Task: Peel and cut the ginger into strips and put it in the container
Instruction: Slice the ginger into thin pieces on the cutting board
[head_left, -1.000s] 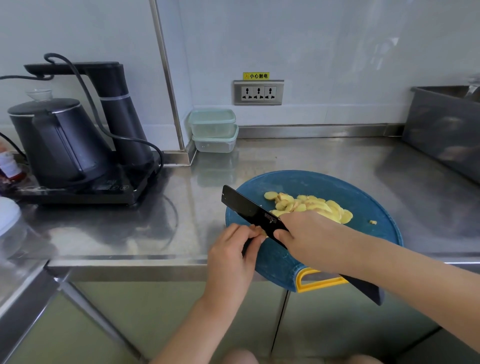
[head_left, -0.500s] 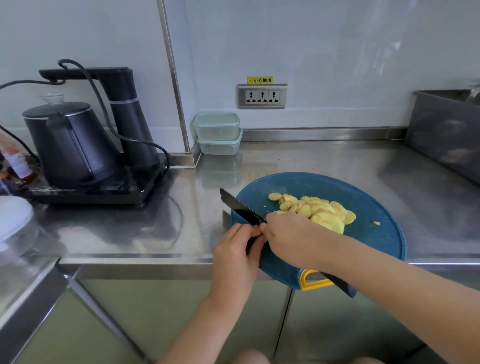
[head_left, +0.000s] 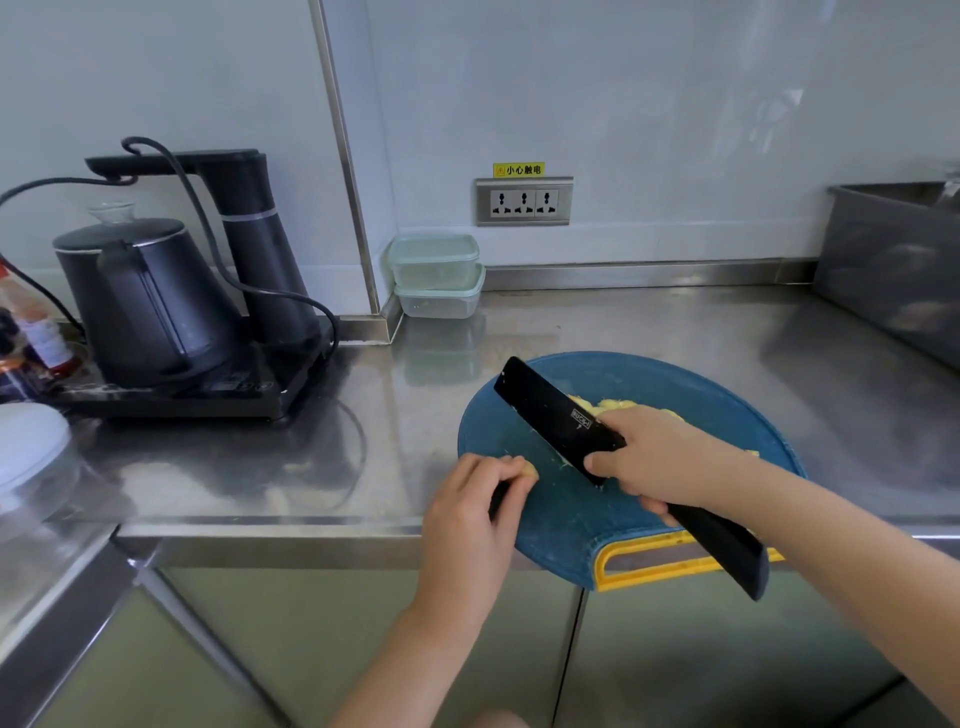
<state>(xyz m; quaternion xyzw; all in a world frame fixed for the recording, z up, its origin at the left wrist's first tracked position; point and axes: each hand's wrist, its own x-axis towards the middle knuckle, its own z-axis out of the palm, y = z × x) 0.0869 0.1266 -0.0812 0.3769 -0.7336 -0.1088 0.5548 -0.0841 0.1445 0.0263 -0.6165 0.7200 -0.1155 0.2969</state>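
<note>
- While the right hand (head_left: 660, 457) holds the knife (head_left: 556, 410) tight, fingers wrapped at the blade-handle junction, the blade lies tilted and points far-left across the cutting board (head_left: 675, 384). The handle end sticks out past the near counter edge.
- left hand (head_left: 467, 514): fingers curled, pinching a small ginger piece (head_left: 527, 467) at the board's near-left rim. Most of the piece is hidden under the fingertips.
- Ginger piece sits just left of the blade's near end, with a narrow gap of bare board between them.
- ginger slices (head_left: 602, 404): a pile on the board on the far side of the blade, mostly hidden by the knife and the right hand. A few bits show right of the right wrist.
- Board overhangs the near edge of the counter (head_left: 311, 457); its yellow handle (head_left: 649, 566) hangs off the front.
- containers (head_left: 436, 275): two stacked, lids on, at the far wall, well apart from the board and to its far left.
- Open steel lies between board and containers, and left of the board up to the kettle (head_left: 145, 301) on its base.
- grey bin (head_left: 893, 270) bounds the far right; bare counter lies between it and the board.
- white lid (head_left: 26, 447) at the left edge of the view, well away from the hands.
</note>
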